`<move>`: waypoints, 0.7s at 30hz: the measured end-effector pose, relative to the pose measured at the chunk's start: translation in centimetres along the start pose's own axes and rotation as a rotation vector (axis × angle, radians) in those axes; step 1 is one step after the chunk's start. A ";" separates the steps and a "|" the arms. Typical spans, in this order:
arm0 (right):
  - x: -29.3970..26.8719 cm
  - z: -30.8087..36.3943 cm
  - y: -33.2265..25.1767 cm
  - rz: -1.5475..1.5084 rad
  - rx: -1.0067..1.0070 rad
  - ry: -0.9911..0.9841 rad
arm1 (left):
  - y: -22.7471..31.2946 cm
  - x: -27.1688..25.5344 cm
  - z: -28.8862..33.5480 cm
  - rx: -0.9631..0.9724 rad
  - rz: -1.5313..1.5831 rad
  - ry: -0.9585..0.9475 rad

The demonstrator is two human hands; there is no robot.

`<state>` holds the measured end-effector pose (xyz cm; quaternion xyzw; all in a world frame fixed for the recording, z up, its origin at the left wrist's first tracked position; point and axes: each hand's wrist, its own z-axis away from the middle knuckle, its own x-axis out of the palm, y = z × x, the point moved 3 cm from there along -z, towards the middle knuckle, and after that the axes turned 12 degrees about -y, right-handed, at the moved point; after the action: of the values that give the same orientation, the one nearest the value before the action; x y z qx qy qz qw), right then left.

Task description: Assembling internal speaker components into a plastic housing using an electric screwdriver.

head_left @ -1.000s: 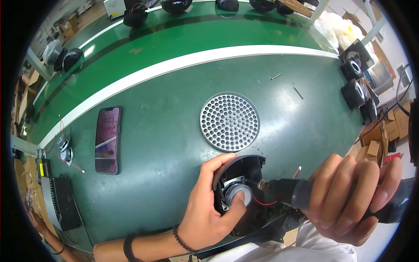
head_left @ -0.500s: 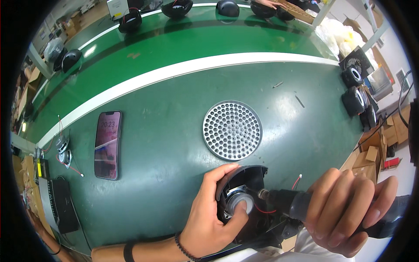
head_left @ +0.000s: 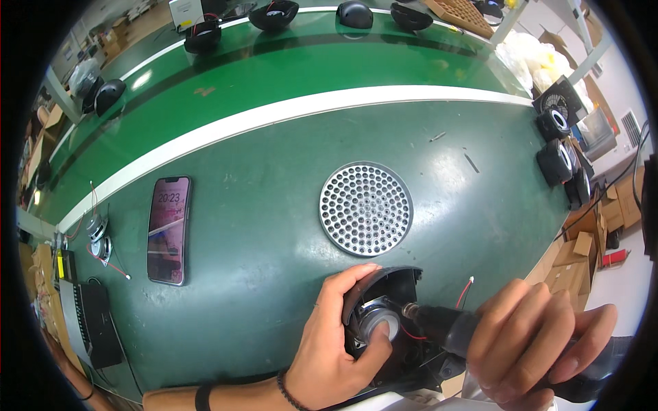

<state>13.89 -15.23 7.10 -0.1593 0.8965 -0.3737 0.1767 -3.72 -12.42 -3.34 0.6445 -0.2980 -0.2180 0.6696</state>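
Observation:
My left hand grips a black curved plastic housing at the lower middle, fingers behind its rim. Its thumb presses on a small round speaker seated inside. My right hand is wrapped round a black electric screwdriver, held nearly level from the right. The screwdriver's metal tip points at the speaker's right edge; whether it touches a screw cannot be made out. Red wire loops beside the speaker. Just beyond the housing lies a round metal tray with many holes.
A phone lies on the green table at left, past it two loose speakers with wires. Several black housings rest on the green belt behind a white rail. Black round units stand along the right edge.
The screwdriver and my right hand have shifted slightly left and down. At the far belt, another person's hand has gone from view, and one of two black housings there no longer shows.

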 end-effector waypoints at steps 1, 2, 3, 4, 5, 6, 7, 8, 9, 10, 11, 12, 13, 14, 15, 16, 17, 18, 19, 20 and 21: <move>0.1 0.0 0.0 0.000 0.000 -0.001 | 0.2 -0.1 0.0 0.026 -0.059 -0.006; 0.1 0.0 0.1 -0.006 0.001 -0.008 | 0.2 -0.1 0.0 0.025 -0.061 -0.003; 0.2 0.0 0.2 -0.014 0.000 -0.014 | 0.3 -0.2 0.1 0.033 -0.105 0.006; 0.0 -0.2 -0.3 0.006 0.007 -0.017 | 0.5 0.1 -0.1 0.057 -0.134 -0.002; -0.1 -0.3 -0.8 0.004 0.013 -0.042 | 0.7 0.3 -0.3 0.069 -0.124 -0.013; -0.2 -0.3 -0.5 -0.025 0.010 -0.062 | 0.6 0.2 -0.2 0.069 -0.128 -0.007; 0.0 -0.3 -0.3 -0.034 0.006 -0.061 | 0.6 0.1 -0.2 0.070 -0.131 -0.002; 0.1 -0.3 -0.1 -0.033 0.009 -0.044 | 0.5 0.0 -0.1 0.065 -0.136 0.003; 0.1 -0.4 -0.2 -0.022 0.015 -0.027 | 0.6 0.1 -0.1 0.063 -0.137 0.000; 0.0 -0.5 -0.4 -0.020 0.015 -0.028 | 0.7 0.2 -0.2 0.062 -0.137 -0.005; -0.1 -0.6 -0.5 -0.026 0.020 -0.039 | 0.8 0.2 -0.2 0.065 -0.136 -0.008; -0.2 -0.7 -0.4 -0.038 0.023 -0.049 | 0.8 0.2 -0.2 0.069 -0.135 -0.010; -0.3 -0.8 -0.4 -0.047 0.027 -0.060 | 0.8 0.2 -0.2 0.073 -0.133 -0.013; -0.4 -0.8 -0.5 -0.054 0.031 -0.071 | 0.6 0.4 -0.2 0.077 -0.134 -0.015; -0.5 -0.9 -0.4 -0.066 0.031 -0.083 | 0.2 0.5 -0.1 0.066 -0.108 -0.007; -0.4 -0.9 -0.4 -0.066 0.026 -0.084 | 0.0 0.5 0.0 0.056 -0.081 -0.001; -0.3 -0.9 -0.3 -0.076 0.006 -0.070 | 0.0 0.4 0.1 0.060 -0.084 0.000; -0.1 -0.9 -0.2 -0.085 -0.011 -0.055 | 0.0 0.3 0.1 0.050 -0.109 -0.043; 0.1 -0.9 0.0 -0.081 -0.013 -0.056 | 0.1 0.3 0.1 0.040 -0.135 -0.087; 0.3 -0.9 0.0 -0.069 -0.028 -0.037 | 0.1 0.3 0.1 0.045 -0.135 -0.088; 0.4 -0.9 0.0 -0.060 -0.047 -0.018 | 0.0 0.2 0.1 0.047 -0.115 -0.087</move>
<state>13.11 -14.84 7.56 -0.1936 0.8983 -0.3562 0.1697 -3.64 -12.65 -3.31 0.6661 -0.2943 -0.2767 0.6270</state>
